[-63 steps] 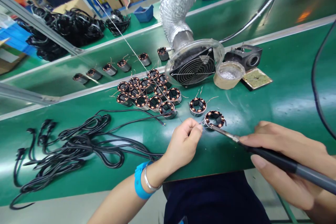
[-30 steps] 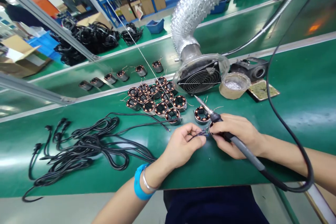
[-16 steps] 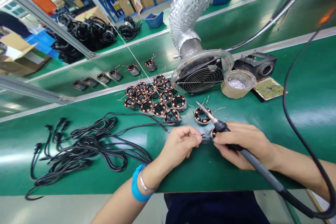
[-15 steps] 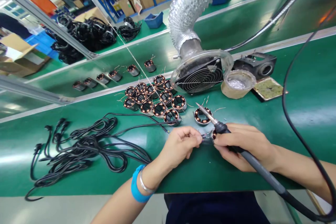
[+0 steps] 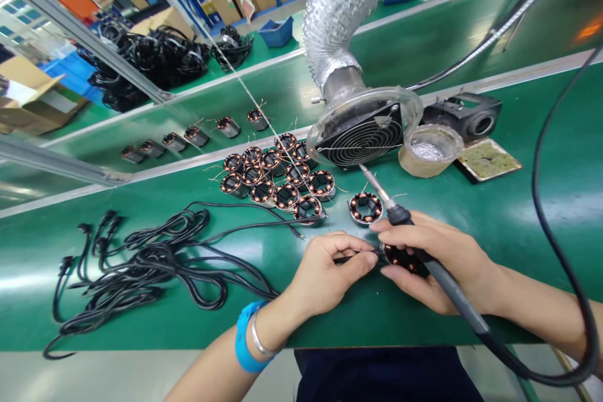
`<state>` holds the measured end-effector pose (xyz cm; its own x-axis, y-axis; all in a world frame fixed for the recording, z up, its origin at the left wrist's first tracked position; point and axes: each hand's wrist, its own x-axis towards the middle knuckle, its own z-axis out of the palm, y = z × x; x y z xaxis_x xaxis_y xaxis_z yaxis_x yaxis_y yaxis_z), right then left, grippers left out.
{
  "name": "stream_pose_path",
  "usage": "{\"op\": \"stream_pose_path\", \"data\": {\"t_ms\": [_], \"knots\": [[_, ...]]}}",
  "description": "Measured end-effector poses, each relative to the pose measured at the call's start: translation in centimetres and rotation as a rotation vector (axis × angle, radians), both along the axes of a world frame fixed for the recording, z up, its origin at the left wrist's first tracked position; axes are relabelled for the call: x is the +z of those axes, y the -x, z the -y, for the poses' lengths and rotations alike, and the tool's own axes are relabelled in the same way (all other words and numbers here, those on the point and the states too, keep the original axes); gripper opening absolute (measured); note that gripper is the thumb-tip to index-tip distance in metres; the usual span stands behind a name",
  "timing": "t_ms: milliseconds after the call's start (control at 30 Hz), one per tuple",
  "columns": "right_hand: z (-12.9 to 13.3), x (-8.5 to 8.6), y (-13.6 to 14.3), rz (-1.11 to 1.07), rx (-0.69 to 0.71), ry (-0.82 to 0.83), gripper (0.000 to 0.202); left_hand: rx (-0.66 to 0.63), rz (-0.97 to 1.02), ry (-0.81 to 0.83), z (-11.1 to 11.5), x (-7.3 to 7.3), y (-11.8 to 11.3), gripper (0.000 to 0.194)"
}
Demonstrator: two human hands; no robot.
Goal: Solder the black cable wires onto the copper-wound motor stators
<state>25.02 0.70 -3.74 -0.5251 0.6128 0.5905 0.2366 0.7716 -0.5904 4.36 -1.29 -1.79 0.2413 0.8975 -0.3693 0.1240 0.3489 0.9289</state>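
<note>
In my right hand is a soldering iron, its tip pointing up and left. The same hand's fingers also hold a stator with copper windings, partly hidden by them. My left hand pinches a thin black cable at the stator's left side. Its fingers cover the joint, so I cannot tell how the wires meet. Just beyond my hands sits another stator. Several more stand grouped to the left, among them a near one.
Black power cables lie coiled on the green bench at left. Behind the stators hangs a fume extractor on a silver duct. A round pot, a sponge tray and a black iron stand are at back right.
My left hand has moved slightly right, closer to the held stator, which now shows more between the right fingers. The soldering iron's tip has shifted up and right.
</note>
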Motion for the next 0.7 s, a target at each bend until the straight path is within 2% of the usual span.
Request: {"op": "stream_pose_path", "data": {"t_ms": [133,267,433,533,633,700], "knots": [[-0.1,0.4,0.5,0.038,-0.016,-0.014,0.028,-0.032,0.012,-0.008,0.2,-0.1,0.3,0.019],[0.2,0.3,0.8,0.014,-0.068,0.015,0.022,-0.073,-0.095,-0.069,1.0,0.2,0.7,0.023],[0.9,0.2,1.3,0.023,-0.131,-0.052,0.025,-0.245,-0.206,-0.314,3.1,1.9,1.0,0.033],[1.2,0.2,1.5,0.029,-0.136,-0.082,0.026,-0.351,-0.235,-0.393,3.8,3.1,1.2,0.045],[1.0,0.2,1.1,0.028,-0.116,-0.092,0.029,-0.449,-0.215,-0.378,3.3,3.6,1.9,0.058],[0.6,0.1,0.5,0.025,-0.087,-0.122,0.029,-0.458,-0.21,-0.326,2.4,3.2,2.6,0.059]]}}
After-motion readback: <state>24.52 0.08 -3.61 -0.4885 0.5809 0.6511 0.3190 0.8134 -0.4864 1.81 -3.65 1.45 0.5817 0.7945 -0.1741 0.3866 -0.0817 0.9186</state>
